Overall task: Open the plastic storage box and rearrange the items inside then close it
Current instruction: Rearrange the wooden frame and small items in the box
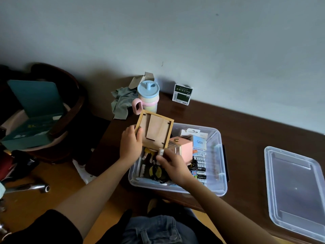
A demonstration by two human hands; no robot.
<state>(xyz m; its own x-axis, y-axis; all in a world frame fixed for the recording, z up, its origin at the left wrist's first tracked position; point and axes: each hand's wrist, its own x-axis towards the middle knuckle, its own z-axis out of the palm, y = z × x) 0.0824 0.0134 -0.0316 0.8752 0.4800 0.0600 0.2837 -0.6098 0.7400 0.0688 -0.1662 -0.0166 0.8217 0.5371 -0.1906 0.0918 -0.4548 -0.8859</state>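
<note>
The clear plastic storage box (217, 173) stands open on the dark wooden table, holding batteries (200, 166), a pink box (182, 150), a white Q88 package (199, 142) and dark cables. Its clear lid (297, 187) lies apart at the right. My left hand (131, 143) grips the left edge of a wooden picture frame (154, 132), back side up, tilted above the box's far-left corner. My right hand (173, 164) pinches a small pale object (161, 152) just over the box's contents, next to the frame's lower corner.
Behind the box stand a pastel cup with a blue lid (147, 97), a grey-green cloth (121, 103), an open cardboard carton (140, 80) and a green-and-white packet (182, 94) by the wall. A chair with a teal folder (35, 110) sits left, beyond the table edge.
</note>
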